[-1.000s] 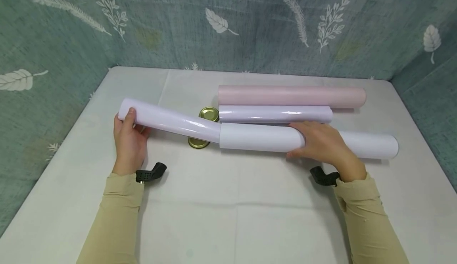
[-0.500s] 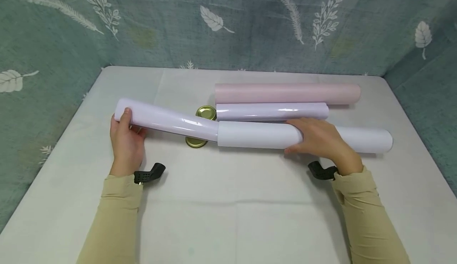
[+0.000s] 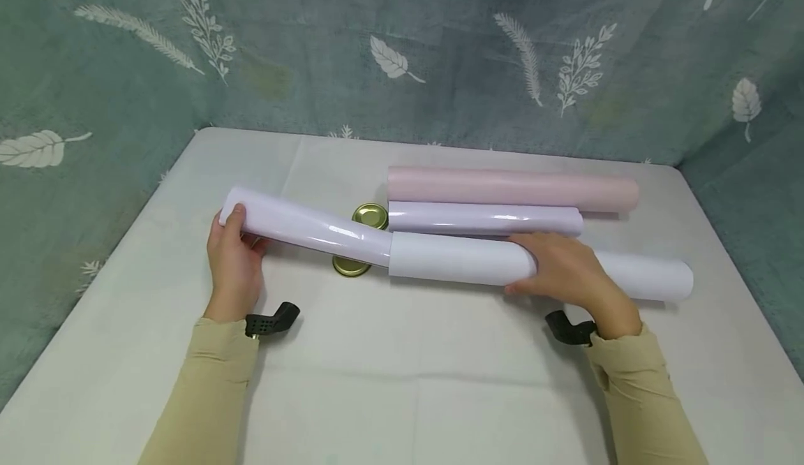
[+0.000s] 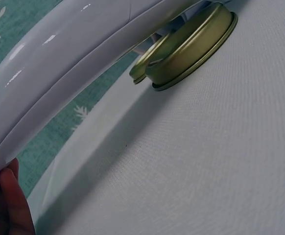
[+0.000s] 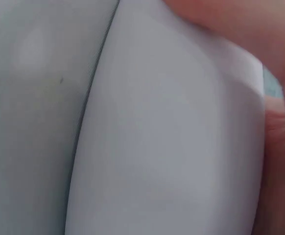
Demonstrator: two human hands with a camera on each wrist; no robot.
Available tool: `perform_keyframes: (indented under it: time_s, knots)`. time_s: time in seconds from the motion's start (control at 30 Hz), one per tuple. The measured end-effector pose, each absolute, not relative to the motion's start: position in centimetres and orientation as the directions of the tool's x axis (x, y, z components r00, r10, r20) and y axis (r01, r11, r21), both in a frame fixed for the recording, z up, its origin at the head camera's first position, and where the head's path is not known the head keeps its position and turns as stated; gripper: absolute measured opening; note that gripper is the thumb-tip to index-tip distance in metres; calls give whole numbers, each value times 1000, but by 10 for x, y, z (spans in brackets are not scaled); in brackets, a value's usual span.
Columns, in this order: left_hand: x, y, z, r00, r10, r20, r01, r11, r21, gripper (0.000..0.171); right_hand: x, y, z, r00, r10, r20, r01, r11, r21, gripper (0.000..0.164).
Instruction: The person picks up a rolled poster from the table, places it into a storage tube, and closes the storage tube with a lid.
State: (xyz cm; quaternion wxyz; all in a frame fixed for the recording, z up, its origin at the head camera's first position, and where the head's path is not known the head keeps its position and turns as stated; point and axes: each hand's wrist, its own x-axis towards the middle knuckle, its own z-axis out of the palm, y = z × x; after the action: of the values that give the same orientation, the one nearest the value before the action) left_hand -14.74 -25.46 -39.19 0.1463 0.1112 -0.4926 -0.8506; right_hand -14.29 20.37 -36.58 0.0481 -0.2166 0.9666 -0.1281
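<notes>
My left hand (image 3: 235,266) grips the far left end of a glossy pale-lilac paper roll (image 3: 308,226), thumb on top and fingers beneath. That roll slants down to the right, and its right end goes into the open end of a matte white paper roll (image 3: 455,257). Around the middle of the white roll, my right hand (image 3: 565,269) is curled from above. In the right wrist view the white roll (image 5: 167,127) fills most of the picture, with fingers at its side. The left wrist view shows the lilac roll (image 4: 59,58) raised off the table.
Two gold jar lids, a rear one (image 3: 370,215) and a front one (image 3: 350,267), lie under and beside the lilac roll. Behind the white roll lie a second glossy lilac roll (image 3: 484,218) and a pink roll (image 3: 511,189). A leaf-patterned curtain (image 3: 440,53) borders the white table (image 3: 402,409).
The head view has shifted slightly, so everything sits a little lower in it. Both hands keep their holds, and the rolls stay nearly as they were against one another.
</notes>
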Motion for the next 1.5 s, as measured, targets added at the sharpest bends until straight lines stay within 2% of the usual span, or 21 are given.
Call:
perform_keyframes:
  time_s: [0.3,0.43,0.67,0.9,1.17,1.33,1.5]
  knots:
    - [-138,-260,-405,-919,-387,-75,126,-470,874,45,-138,197,-382,-901,-431,-40,-407,875,-262,82]
    - [-138,-259,-402,-893,-438,-102,119,-449,886,46,-135,196,-383,-904,-427,-14,-408,873,-267,80]
    - [-145,-253,-394,-866,-464,-187,-26,-332,943,48,-127,201,-382,-914,-406,-4,-390,880,-271,78]
    - [-146,-247,-396,-868,-455,-200,-63,-298,953,37,-127,203,-380,-907,-422,19,-412,873,-262,81]
    - [-144,-244,-399,-870,-464,-169,-98,-174,980,33,-130,201,-379,-909,-417,18,-409,880,-240,82]
    - [-146,-247,-397,-870,-464,-166,-113,-140,984,48,-134,199,-374,-906,-422,25,-416,880,-231,83]
    - [-150,-246,-395,-891,-427,-154,-107,-132,985,52,-137,200,-368,-908,-418,22,-412,883,-222,83]
